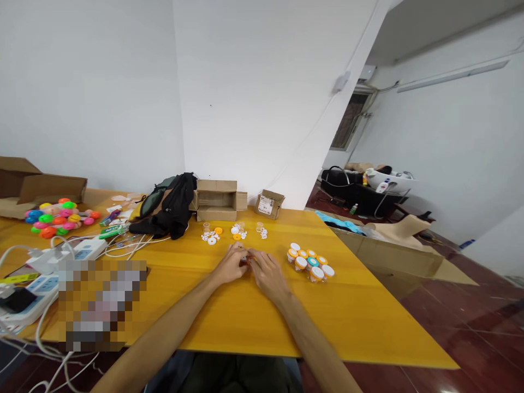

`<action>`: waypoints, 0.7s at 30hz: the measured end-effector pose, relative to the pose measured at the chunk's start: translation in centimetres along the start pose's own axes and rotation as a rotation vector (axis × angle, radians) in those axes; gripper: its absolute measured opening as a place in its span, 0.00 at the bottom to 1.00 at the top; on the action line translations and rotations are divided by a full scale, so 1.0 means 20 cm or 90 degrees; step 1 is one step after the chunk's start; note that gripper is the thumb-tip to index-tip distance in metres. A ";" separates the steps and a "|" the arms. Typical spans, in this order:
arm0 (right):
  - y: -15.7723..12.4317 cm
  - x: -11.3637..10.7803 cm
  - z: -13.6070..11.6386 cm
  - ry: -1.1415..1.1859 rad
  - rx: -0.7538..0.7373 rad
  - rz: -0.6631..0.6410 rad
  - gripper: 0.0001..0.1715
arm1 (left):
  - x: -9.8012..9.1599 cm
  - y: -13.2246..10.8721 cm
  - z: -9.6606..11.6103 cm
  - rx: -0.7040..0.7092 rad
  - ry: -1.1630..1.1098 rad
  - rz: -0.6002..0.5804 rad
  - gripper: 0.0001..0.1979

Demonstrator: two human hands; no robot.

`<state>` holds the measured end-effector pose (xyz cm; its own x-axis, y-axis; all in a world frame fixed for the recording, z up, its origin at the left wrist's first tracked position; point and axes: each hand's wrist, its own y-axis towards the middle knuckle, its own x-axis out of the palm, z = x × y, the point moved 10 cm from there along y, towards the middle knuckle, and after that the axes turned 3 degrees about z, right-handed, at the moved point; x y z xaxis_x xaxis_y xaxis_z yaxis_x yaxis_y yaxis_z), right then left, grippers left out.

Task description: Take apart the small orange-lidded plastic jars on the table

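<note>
My left hand (232, 266) and my right hand (264, 271) meet at the middle of the yellow table (229, 322), fingers curled together around a small item that I cannot make out. Just right of my right hand stands a cluster of several small capped jars (310, 263) with orange, white and teal lids. Beyond my hands lie loose white dice, lids and small clear cups (235, 232).
A black bag (172, 206), open cardboard boxes (216, 200) and a small labelled box (268, 204) sit at the table's far edge. Coloured balls (59, 217) lie far left, power strips with cables (49, 267) at the left. More boxes (393, 245) stand right of the table.
</note>
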<state>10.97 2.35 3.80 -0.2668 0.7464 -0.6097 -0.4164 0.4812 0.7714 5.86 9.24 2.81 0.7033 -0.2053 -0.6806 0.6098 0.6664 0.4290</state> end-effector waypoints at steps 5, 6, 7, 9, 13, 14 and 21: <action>0.00 -0.01 0.02 0.012 0.020 0.004 0.20 | 0.00 0.00 -0.01 0.004 0.009 0.005 0.07; 0.00 -0.01 0.02 0.016 0.026 0.008 0.19 | 0.00 0.00 -0.01 0.006 0.011 0.004 0.08; 0.01 -0.02 0.03 0.020 0.032 0.013 0.19 | 0.01 0.00 -0.01 0.007 0.012 0.003 0.09; 0.01 -0.02 0.03 0.025 0.035 0.023 0.18 | 0.01 0.00 -0.01 0.009 0.012 0.002 0.10; 0.01 -0.03 0.02 0.015 0.014 0.027 0.17 | 0.00 0.01 -0.02 -0.001 0.004 0.008 0.09; 0.01 -0.03 0.02 0.007 0.006 0.024 0.17 | 0.00 0.01 -0.02 -0.003 0.002 0.009 0.08; -0.01 0.01 -0.01 -0.054 -0.046 -0.028 0.18 | 0.00 0.00 -0.01 -0.016 -0.005 0.010 0.04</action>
<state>10.83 2.33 3.49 -0.1733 0.7633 -0.6224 -0.4883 0.4822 0.7273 5.77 9.44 2.74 0.7154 -0.2008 -0.6693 0.5898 0.6871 0.4243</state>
